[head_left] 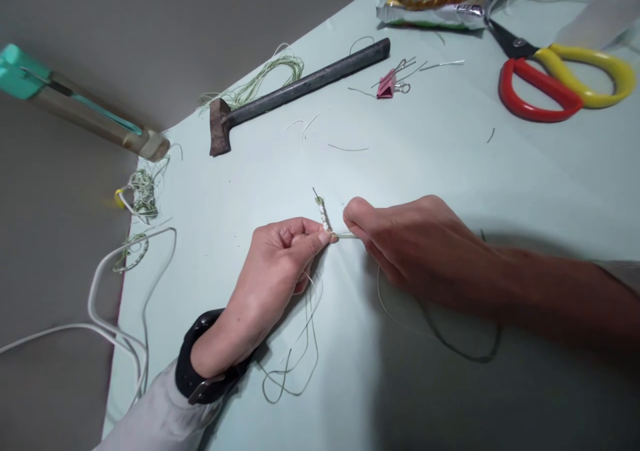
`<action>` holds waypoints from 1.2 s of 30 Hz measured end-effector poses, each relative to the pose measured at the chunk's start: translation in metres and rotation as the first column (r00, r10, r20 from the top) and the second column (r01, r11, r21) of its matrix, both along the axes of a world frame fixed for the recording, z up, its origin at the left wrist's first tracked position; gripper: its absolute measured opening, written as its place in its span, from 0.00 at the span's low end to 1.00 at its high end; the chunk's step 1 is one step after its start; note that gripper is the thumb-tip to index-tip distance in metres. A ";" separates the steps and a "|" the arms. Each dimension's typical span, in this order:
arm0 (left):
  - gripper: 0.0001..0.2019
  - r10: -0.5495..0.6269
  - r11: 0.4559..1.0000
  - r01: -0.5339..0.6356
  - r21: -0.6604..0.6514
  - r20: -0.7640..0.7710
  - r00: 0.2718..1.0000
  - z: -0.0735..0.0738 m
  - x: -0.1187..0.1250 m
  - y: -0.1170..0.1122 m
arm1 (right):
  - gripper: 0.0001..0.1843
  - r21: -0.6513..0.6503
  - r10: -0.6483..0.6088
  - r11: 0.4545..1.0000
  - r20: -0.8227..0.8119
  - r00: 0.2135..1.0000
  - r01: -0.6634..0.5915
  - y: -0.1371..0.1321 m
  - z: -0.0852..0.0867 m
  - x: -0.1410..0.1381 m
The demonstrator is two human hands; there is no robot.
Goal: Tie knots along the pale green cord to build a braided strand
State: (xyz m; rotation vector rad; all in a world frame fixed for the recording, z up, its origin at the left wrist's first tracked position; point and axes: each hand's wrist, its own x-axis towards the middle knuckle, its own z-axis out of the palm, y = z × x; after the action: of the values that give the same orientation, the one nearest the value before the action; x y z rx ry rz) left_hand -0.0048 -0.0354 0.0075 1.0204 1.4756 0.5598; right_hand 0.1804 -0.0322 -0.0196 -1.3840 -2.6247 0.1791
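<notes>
My left hand [280,261] pinches the lower end of a short braided cord piece [323,214], green and white, between thumb and forefinger. The braid points up and away, with a thin dark tip at its top. To its right, my right hand [415,241] is closed on thin cord strands [345,235] that stretch between the two hands. Its fingertips are partly hidden behind the hand. Loose green and white cord [315,344] hangs below my left hand in loops. More cord [463,354] curves out beneath my right wrist.
A hammer [305,92] lies across the far side beside a coil of green cord [273,78]. Further right are a pink binder clip [386,84], cord scraps, red-and-yellow scissors [540,98] and a packet [430,14]. A lamp arm [95,114] and white cable [93,291] stand left.
</notes>
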 end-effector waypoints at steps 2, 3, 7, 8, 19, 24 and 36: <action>0.08 0.002 1.000 -0.002 0.017 0.004 1.000 -0.001 0.001 0.000 | 0.11 0.010 0.012 1.000 -0.019 1.000 -0.012 0.000 -0.001 0.001; 0.08 0.002 1.000 -0.003 0.025 0.004 1.000 -0.002 0.001 -0.001 | 0.12 0.016 0.020 1.000 -0.026 0.999 -0.020 0.000 -0.002 0.001; 0.08 0.024 0.999 -0.024 0.043 0.001 1.000 -0.003 0.003 -0.001 | 0.12 0.048 0.034 0.998 -0.014 0.999 -0.034 0.001 -0.003 0.002; 0.08 0.028 0.999 -0.028 0.042 0.000 1.000 -0.002 0.003 -0.001 | 0.12 0.047 0.031 0.998 -0.002 1.000 -0.031 0.000 -0.003 0.002; 0.09 -0.041 0.999 0.041 0.000 -0.001 0.999 0.001 -0.005 -0.001 | 0.09 -0.004 -0.017 1.000 0.105 0.994 0.018 0.002 0.000 -0.001; 0.10 -0.050 0.999 0.050 0.013 -0.015 0.999 0.000 -0.003 -0.001 | 0.09 0.001 -0.016 1.000 0.076 0.997 0.016 0.001 0.001 -0.001; 0.10 -0.020 0.999 0.022 0.043 -0.047 0.999 -0.004 -0.001 -0.002 | 0.14 -0.047 0.028 0.999 0.053 0.998 -0.025 0.001 0.002 0.002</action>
State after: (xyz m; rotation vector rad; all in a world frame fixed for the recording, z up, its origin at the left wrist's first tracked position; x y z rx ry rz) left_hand -0.0056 -0.0379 0.0040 1.0883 1.4979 0.5585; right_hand 0.1819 -0.0316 -0.0181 -1.3879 -2.7004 0.2103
